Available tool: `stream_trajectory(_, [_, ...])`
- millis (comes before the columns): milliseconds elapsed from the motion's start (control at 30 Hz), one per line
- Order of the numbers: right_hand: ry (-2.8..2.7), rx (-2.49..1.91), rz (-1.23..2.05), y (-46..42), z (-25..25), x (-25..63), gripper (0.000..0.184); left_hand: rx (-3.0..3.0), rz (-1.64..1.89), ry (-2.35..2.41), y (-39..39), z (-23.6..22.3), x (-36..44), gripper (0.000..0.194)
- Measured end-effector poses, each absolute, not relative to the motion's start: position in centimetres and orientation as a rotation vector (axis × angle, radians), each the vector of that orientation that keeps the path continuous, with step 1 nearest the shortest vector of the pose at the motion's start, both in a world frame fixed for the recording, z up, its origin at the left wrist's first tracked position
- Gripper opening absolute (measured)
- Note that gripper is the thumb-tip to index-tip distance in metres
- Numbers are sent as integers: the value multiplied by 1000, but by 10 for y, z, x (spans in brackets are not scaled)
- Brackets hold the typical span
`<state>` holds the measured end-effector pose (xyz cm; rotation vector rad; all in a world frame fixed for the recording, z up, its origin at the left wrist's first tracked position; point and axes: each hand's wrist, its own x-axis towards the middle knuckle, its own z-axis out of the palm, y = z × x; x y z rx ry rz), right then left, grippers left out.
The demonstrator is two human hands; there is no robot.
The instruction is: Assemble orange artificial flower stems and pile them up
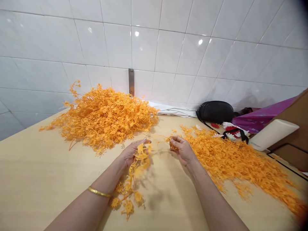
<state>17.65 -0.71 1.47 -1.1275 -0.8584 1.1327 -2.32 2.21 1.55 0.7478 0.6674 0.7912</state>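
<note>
Head view: on the pale tabletop (60, 183), the left heap (108, 115) of orange artificial flower sprigs covers the area by the far-left corner and spreads along the far edge. A gold bangle (99, 192) circles the left forearm. The left hand (131, 152) is over the middle of the tabletop, thumb and fingers closed on an orange sprig (129, 205), whose partly blurred branches hang toward the near edge. Behind, a metal strip (131, 81) is fixed to the tiled wall (117, 45), and a white cloth (174, 110) lies along the far edge. The right hand (185, 152), apart from the left, pinches a small orange tangle (173, 146) between thumb and fingers; thin strands (166, 139) show between the 2 hands. Just beside the right hand, the right heap (228, 160) of similar sprigs stretches from near the far edge toward the near-right corner. Beyond it, near the far edge, are a black pouch (216, 112), red and white flowers (231, 131), a purple sheet (260, 117), a white bottle (274, 134) and, rightmost, a cardboard box (298, 117).
</note>
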Motion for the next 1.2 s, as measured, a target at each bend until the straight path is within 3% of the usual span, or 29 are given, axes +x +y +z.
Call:
stream_trajectory(133, [-846, -1108, 1186, -7, 10, 169, 29, 945, 895, 778, 16, 15, -17, 22])
stream_trajectory(367, [-823, -1111, 1279, -6, 5, 164, 27, 1041, 1473, 888, 8, 21, -12, 4])
stream_trajectory(467, [-813, -1117, 1303, -7, 4, 161, 25, 1226, 1598, 856, 0, 26, -11, 9])
stream_trajectory(600, [-821, -1118, 1337, -11, 4, 154, 22, 1684, 1554, 795, -13, 25, -4, 11])
stream_trajectory(700, [-848, -1087, 1361, -14, 6, 149, 23, 1993, 1505, 786, -16, 19, 0, 25])
stream_trajectory(867, [-880, -1044, 1378, -17, 8, 146, 25, 1994, 1488, 1019, -3, 4, -4, 39])
stream_trajectory(1200, [-994, -1005, 1396, -18, 7, 143, 24, 2300, 1420, 905, -12, 8, 0, 25])
